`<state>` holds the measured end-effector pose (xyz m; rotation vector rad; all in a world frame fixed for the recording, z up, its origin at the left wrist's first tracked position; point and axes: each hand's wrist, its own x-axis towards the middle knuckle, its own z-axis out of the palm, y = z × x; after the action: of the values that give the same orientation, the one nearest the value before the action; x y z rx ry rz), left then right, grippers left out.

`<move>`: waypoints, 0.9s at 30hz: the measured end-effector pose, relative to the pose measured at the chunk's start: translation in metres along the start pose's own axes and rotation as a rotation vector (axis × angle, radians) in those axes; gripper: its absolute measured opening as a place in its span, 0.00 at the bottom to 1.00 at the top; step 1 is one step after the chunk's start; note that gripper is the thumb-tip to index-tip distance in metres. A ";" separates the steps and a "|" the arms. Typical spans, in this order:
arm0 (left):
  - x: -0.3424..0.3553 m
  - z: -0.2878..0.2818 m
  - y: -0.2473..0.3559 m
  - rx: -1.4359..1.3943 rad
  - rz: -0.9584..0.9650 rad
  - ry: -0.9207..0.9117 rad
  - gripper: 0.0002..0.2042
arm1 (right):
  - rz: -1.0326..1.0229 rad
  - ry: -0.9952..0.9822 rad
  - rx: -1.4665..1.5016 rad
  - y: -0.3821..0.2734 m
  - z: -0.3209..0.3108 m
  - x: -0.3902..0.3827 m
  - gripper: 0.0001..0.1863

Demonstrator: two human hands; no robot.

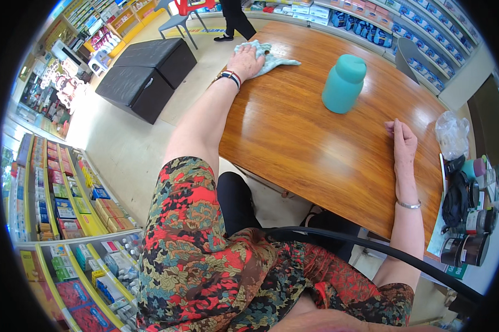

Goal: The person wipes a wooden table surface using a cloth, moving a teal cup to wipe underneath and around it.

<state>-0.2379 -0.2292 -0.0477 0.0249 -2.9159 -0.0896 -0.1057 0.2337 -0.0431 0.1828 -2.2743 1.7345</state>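
Note:
At the table's far left edge, my left hand (pixel 247 62) presses down on a pale blue-green cloth (pixel 274 60), its fingers bent over the fabric. Part of the cloth trails to the right across the wooden tabletop (pixel 294 144). My right hand (pixel 404 143) rests at the right side of the table with its fingers curled together; nothing shows in it. Between the two hands, nearer the right one, a turquoise bottle (pixel 343 86) stands upright, apart from both.
Beyond my right forearm are a crumpled clear plastic bag (pixel 452 135) and several jars (pixel 471 249). Black ottomans (pixel 147 77) stand on the floor to the left. Stocked shelves (pixel 67 193) line the left and back. A person's dark-trousered legs (pixel 235 19) are beyond the table.

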 end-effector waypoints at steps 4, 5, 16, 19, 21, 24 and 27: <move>-0.013 -0.006 -0.004 -0.017 -0.039 -0.005 0.30 | -0.009 0.020 0.038 -0.007 -0.001 -0.001 0.15; -0.016 0.007 -0.023 -0.027 -0.027 0.050 0.31 | -0.016 0.013 0.036 -0.009 0.000 -0.001 0.15; -0.190 -0.043 -0.056 -0.061 0.102 0.036 0.27 | -0.042 0.046 -0.007 -0.005 -0.002 0.004 0.16; -0.225 -0.052 -0.035 -0.060 0.112 0.036 0.27 | -0.035 0.030 0.076 0.003 -0.001 0.008 0.16; -0.241 -0.058 -0.011 -0.045 0.169 0.036 0.27 | -0.039 0.033 0.120 0.010 0.002 0.009 0.16; -0.252 -0.052 0.032 -0.063 0.308 0.060 0.27 | -0.069 0.068 0.115 0.016 0.002 0.014 0.17; -0.262 -0.061 0.105 -0.103 0.475 -0.002 0.28 | -0.097 0.047 0.066 0.013 0.007 0.012 0.16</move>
<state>0.0297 -0.1220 -0.0397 -0.6774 -2.8260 -0.1588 -0.1218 0.2309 -0.0533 0.2589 -2.1407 1.7465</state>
